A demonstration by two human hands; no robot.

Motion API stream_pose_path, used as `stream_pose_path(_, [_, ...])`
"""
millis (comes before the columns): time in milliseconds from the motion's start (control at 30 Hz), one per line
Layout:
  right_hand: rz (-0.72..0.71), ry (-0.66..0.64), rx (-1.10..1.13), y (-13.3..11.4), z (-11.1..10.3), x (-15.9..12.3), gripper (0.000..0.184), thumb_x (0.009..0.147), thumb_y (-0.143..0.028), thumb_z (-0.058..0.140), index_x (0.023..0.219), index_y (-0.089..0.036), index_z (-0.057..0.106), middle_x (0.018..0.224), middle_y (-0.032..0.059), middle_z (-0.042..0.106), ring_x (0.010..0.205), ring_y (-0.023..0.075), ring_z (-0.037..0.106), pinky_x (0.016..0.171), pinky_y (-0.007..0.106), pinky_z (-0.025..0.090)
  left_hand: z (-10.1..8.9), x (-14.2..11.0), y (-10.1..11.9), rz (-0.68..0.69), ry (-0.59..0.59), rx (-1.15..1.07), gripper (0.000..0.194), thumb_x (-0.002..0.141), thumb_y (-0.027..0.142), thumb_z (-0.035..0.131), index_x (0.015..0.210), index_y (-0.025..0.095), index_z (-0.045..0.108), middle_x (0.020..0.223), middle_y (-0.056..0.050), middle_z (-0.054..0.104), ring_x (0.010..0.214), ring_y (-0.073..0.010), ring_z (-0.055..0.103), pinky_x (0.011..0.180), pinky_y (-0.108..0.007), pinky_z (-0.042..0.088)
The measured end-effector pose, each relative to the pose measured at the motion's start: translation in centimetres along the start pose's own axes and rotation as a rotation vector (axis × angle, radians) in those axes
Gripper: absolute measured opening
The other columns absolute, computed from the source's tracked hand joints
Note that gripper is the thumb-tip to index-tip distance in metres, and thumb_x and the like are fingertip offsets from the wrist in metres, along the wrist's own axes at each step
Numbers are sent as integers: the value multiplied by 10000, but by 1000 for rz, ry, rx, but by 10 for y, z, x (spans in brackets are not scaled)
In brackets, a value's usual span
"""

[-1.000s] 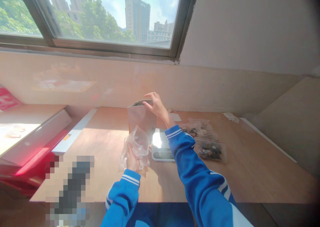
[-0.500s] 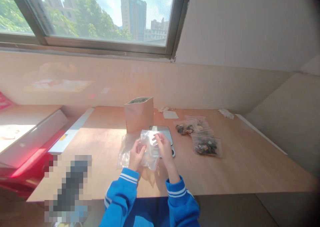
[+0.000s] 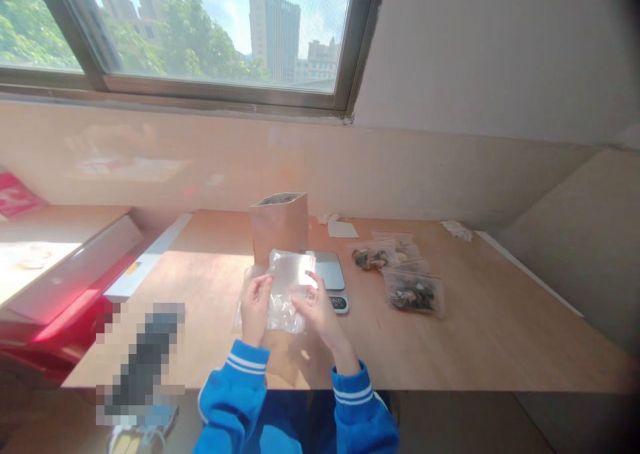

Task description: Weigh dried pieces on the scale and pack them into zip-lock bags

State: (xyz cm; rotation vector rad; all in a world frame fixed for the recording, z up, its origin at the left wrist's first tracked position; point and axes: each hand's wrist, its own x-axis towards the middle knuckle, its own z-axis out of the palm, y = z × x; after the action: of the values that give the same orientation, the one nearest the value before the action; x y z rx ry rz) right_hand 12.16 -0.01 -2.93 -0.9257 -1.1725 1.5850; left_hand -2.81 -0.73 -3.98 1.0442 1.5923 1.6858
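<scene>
A clear zip-lock bag (image 3: pixel 287 284) is stretched between my two hands above the table, and nothing shows inside it. My left hand (image 3: pixel 256 307) pinches its left edge. With thumb and fingers, my right hand (image 3: pixel 317 311) grips its right side. More clear plastic lies under and beside my left hand. Just behind the bag, a kitchen scale (image 3: pixel 330 272) with a lit display is partly covered by it and my right hand. A brown paper bag (image 3: pixel 280 231) stands upright with its mouth open beyond the scale.
To the right lie several zip-lock bags (image 3: pixel 414 294) holding dark dried pieces. A white paper card (image 3: pixel 343 229) lies near the wall, and a crumpled white scrap (image 3: pixel 457 230) is at the back right. A blurred dark object (image 3: pixel 145 364) is at the front left.
My right hand has come down from the paper bag's mouth to the clear bag. Both hands have since turned the bag upright and spread it; the scale is now less covered by my arm.
</scene>
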Motion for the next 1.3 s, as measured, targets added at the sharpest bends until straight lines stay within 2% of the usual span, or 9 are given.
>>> stream_pose_path(200, [-27, 11, -49, 0, -17, 0, 524, 750, -355, 726, 1216, -252, 508, 1022, 46, 669, 745, 159, 666, 713, 327, 562, -12, 10, 5, -23, 74, 31, 418, 774, 543, 630, 920, 154, 671, 825, -44, 669, 716, -157, 589, 664, -260, 487])
stream_pose_path(333, [-132, 267, -202, 12, -62, 4, 391, 773, -463, 658, 1055, -194, 623, 959, 81, 698, 784, 202, 667, 663, 331, 556, -28, 20, -5, -37, 160, 359, 354, 835, 478, 568, 1008, 184, 662, 839, -49, 637, 762, -194, 593, 774, -344, 494])
stream_pose_path(467, [-252, 575, -453, 30, -124, 4, 351, 783, -457, 589, 988, -182, 664, 1039, 125, 695, 922, 258, 646, 780, 415, 534, -20, 14, -18, 125, 356, 711, 438, 868, 335, 545, 1268, 158, 561, 1248, -177, 551, 1181, -315, 522, 1037, -533, 362])
stream_pose_path(533, [-291, 662, -562, 38, -147, 7, 338, 807, -427, 536, 1001, -176, 652, 1055, 138, 682, 931, 266, 637, 810, 443, 521, -6, 5, -25, 270, 297, 753, 436, 905, 276, 476, 1324, 171, 531, 1368, -177, 500, 1298, -310, 445, 1110, -534, 277])
stream_pose_path(600, [-347, 705, -718, 43, -159, 14, 317, 824, -357, 489, 1032, -173, 641, 1074, 146, 655, 990, 276, 612, 859, 460, 502, 8, -2, -36, 363, 128, 756, 425, 916, 243, 437, 1324, 203, 547, 1427, -141, 487, 1340, -284, 419, 1141, -493, 252])
stream_pose_path(767, [-399, 666, -1248, 41, -163, 47, 406, 798, -179, 501, 1187, -138, 608, 1343, 204, 470, 1270, 329, 427, 1036, 497, 363, 22, -7, -77, 361, -125, 862, 391, 883, 291, 449, 1185, 157, 658, 1373, -198, 560, 1304, -348, 470, 1095, -538, 313])
stream_pose_path(867, [-314, 648, -1426, 34, -169, 62, 378, 815, -157, 506, 1175, -146, 622, 1358, 193, 468, 1245, 335, 423, 997, 471, 365, 18, -5, -90, 354, -151, 937, 448, 895, 284, 405, 1259, 137, 621, 1429, -198, 512, 1352, -349, 427, 1080, -533, 334])
stream_pose_path(1100, [-305, 732, -1334, 25, -186, 65, 251, 901, -253, 456, 889, -181, 696, 951, 120, 658, 943, 281, 504, 849, 403, 362, 13, 1, -100, 362, -100, 767, 368, 890, 304, 423, 1100, 149, 683, 1138, -198, 687, 1231, -331, 541, 1070, -506, 350])
stream_pose_path(1300, [-338, 743, -1390, 27, -182, 68, 244, 838, -228, 523, 1027, -185, 671, 1246, 137, 553, 1077, 285, 482, 864, 383, 352, 13, 0, -96, 284, 17, 543, 378, 890, 290, 395, 1149, 184, 649, 1210, -132, 677, 1214, -260, 570, 1156, -508, 271])
